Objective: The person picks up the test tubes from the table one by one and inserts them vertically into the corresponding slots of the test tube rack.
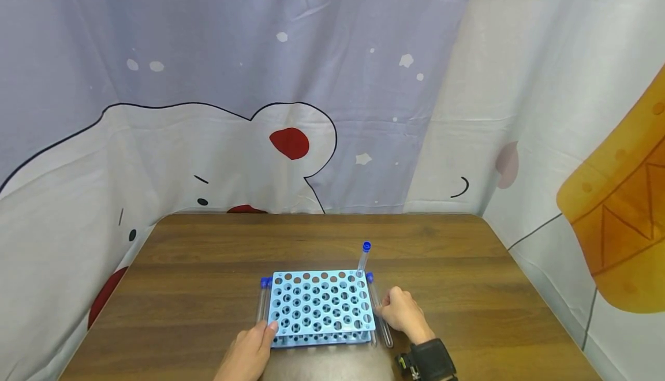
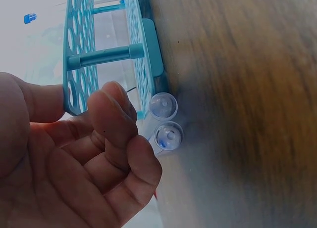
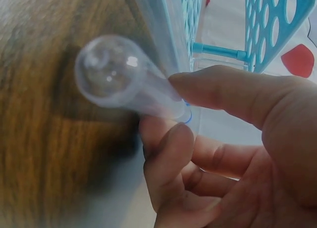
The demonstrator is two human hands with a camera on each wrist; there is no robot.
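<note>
A light-blue test tube rack with rows of round holes stands on the table. My left hand grips its near left corner, thumb on the top plate and fingers curled at the side. Upright in the far right corner hole is a blue-capped test tube. My right hand is beside the rack's right side, pinching a clear test tube between thumb and fingers. That tube's rounded end points toward the wrist camera. Two capped tubes lie along the rack's left side.
The brown wooden table extends around the rack on all sides. A patterned curtain hangs behind the table and along its sides. A dark band with a device is on the right wrist.
</note>
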